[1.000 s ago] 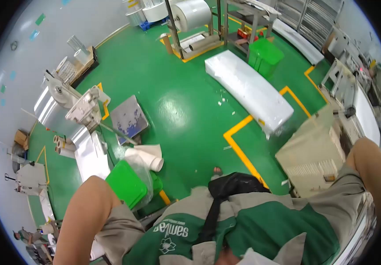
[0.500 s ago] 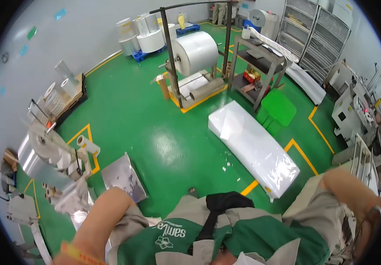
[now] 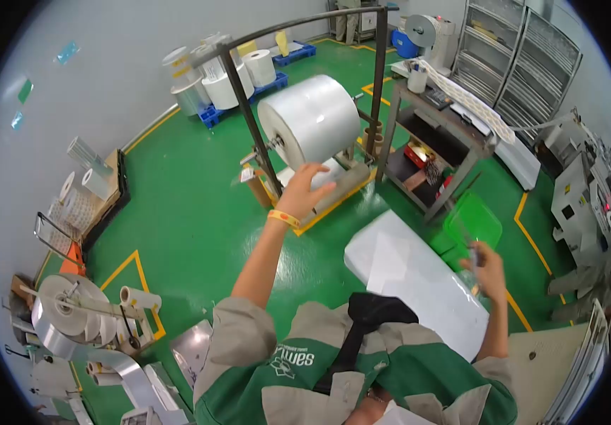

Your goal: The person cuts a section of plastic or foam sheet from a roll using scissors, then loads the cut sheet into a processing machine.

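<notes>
My left hand [image 3: 304, 193] is stretched out in front of the big film roll [image 3: 312, 120], its fingers spread and nothing plainly held. The roll hangs on a dark metal stand and appears beyond the hand, with no visible contact. My right hand [image 3: 489, 270] is closed around a slim grey tool [image 3: 472, 256], which is blurred, so its exact kind does not show. Beyond that hand stands a green plastic bin [image 3: 479, 223]. Below and between my hands, a long white plastic-wrapped bundle [image 3: 408, 269] lies on the floor, its near end partly behind my body.
A grey workbench [image 3: 433, 106] with shelves stands right of the roll stand. Several film rolls on a blue pallet [image 3: 245, 99] are at the back. A roll machine [image 3: 71, 304] stands at left, a metal rack [image 3: 518, 57] and machinery [image 3: 581, 212] at right. Yellow lines mark the green floor.
Both hands have risen from the lower edges into view, the left toward the film roll and the right over the bundle, now with the slim tool. The camera has shifted toward the roll stand.
</notes>
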`<state>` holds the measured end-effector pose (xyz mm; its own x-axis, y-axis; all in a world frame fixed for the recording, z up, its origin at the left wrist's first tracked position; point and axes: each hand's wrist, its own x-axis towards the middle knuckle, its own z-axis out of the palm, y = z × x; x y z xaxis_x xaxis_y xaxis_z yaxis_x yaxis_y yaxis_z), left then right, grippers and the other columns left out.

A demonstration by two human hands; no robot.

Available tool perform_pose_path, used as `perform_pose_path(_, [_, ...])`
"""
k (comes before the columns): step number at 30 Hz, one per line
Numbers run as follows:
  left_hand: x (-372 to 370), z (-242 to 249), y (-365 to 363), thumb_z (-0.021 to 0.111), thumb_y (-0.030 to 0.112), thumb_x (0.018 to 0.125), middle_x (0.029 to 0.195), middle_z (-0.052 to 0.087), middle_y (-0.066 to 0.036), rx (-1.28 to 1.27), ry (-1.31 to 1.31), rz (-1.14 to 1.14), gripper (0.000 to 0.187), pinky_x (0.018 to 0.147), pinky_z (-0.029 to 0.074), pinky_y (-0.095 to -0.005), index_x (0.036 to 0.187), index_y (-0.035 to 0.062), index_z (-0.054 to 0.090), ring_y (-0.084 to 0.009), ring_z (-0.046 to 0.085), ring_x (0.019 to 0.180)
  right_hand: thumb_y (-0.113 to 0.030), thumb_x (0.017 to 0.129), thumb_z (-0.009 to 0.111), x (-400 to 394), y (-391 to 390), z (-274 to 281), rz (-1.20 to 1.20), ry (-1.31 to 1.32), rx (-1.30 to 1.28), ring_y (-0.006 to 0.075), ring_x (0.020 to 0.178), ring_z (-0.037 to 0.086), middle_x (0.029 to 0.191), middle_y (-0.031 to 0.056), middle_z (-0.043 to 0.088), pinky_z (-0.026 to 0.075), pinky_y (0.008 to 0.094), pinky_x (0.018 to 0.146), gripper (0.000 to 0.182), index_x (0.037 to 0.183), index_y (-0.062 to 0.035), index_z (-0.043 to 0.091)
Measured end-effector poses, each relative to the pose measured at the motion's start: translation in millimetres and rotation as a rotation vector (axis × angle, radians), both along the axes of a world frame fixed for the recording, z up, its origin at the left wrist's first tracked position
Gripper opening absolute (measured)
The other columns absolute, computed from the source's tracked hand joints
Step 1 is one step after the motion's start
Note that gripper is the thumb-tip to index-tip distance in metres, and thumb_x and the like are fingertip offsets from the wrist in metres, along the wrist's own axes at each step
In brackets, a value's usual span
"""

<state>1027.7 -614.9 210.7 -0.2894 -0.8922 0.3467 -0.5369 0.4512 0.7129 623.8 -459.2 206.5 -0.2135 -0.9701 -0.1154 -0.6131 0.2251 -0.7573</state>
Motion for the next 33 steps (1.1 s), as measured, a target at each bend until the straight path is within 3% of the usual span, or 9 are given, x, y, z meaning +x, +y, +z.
perform_pose_path(1, [6,-20,-30,0.06,0.033,0.077,0.113,0.047,-0.015,-0.002,-0.061,0.019,0.041,0.091,0.036,-0.0343,0.105,0.0036,0.053,-0.03,0.045,0.106,-0.016,0.066,0.073,14,-37,-32,0.143,-0.032,-0.106,0.01,0.068,0.048,0.082,0.0022,0.055,0.04,0.0239,0.061,0.039,0.097,-0.0015,0.055])
perform_pose_path(6, [39,-95,-198,0.062,0.036,0.073,0.115,0.043,-0.021,0.164,-0.148,0.179,0.05,0.094,0.034,-0.0361,0.109,0.0025,0.05,-0.0333,0.041,0.111,-0.024,0.077,0.065,118,-168,-75,0.722,-0.67,0.432,0.015,0.096,0.051,0.091,0.0057,0.057,0.037,0.029,0.086,0.039,0.106,-0.0045,0.049])
perform_pose_path(9, [50,-142,-318,0.063,0.04,0.07,0.121,0.039,-0.024,0.148,-0.2,0.289,0.057,0.095,0.032,-0.0385,0.11,0.0022,0.049,-0.0363,0.037,0.114,-0.036,0.086,0.049,148,-214,-99,0.947,-0.62,0.369,0.0142,0.098,0.044,0.1,0.0063,0.052,0.032,0.0283,0.089,0.038,0.108,-0.0058,0.048])
perform_pose_path(17, [105,-179,-559,0.04,0.053,0.081,0.137,0.017,-0.024,0.033,-0.559,0.662,0.071,0.103,0.008,-0.0492,0.129,0.0016,0.03,-0.035,0.013,0.129,-0.043,0.081,0.053,161,-228,-76,0.171,-0.635,0.493,0.013,0.095,0.043,0.098,0.0018,0.049,0.033,0.026,0.085,0.047,0.109,-0.0052,0.049])
perform_pose_path(19, [109,-183,-576,0.041,0.051,0.081,0.136,0.02,-0.024,0.022,-0.591,0.683,0.072,0.103,0.007,-0.049,0.13,-0.0002,0.027,-0.0346,0.015,0.128,-0.038,0.08,0.057,187,-217,-48,-0.152,-0.647,0.421,0.0111,0.085,0.045,0.09,0.0001,0.05,0.037,0.0231,0.076,0.042,0.106,-0.0053,0.051])
perform_pose_path(22, [108,-210,-572,0.041,0.05,0.082,0.135,0.023,-0.024,-0.058,-0.65,0.72,0.072,0.103,0.008,-0.0487,0.128,-0.004,0.028,-0.0348,0.018,0.127,-0.024,0.087,0.05,179,-196,-85,-0.211,-0.783,0.529,0.0127,0.092,0.047,0.102,0.0063,0.05,0.035,0.0225,0.081,0.033,0.11,-0.0018,0.046])
perform_pose_path(23, [105,-209,-574,0.041,0.049,0.082,0.135,0.023,-0.024,-0.077,-0.639,0.708,0.071,0.103,0.009,-0.0487,0.128,-0.0041,0.028,-0.0348,0.018,0.127,-0.027,0.081,0.06,182,-218,-95,-0.193,-0.713,0.532,0.0078,0.07,0.046,0.079,0.0005,0.053,0.038,0.0217,0.063,0.03,0.1,-0.0046,0.055])
perform_pose_path(29, [99,-212,-547,0.041,0.044,0.084,0.135,0.021,-0.024,-0.137,-0.674,0.621,0.069,0.103,0.01,-0.0484,0.13,-0.0044,0.024,-0.0354,0.016,0.127,-0.024,0.081,0.059,192,-377,-144,0.036,-0.517,0.419,0.0064,0.056,0.044,0.067,-0.0007,0.049,0.036,0.0209,0.049,0.029,0.103,-0.0061,0.054])
perform_pose_path(33, [99,-209,-527,0.046,0.039,0.082,0.131,0.029,-0.021,-0.138,-0.678,0.451,0.063,0.1,0.016,-0.0467,0.128,0.0,0.029,-0.0343,0.024,0.123,-0.032,0.088,0.047,240,-480,-171,0.184,-0.966,0.342,0.0046,0.052,0.039,0.066,-0.0031,0.043,0.037,0.0209,0.05,0.036,0.116,-0.0092,0.044])
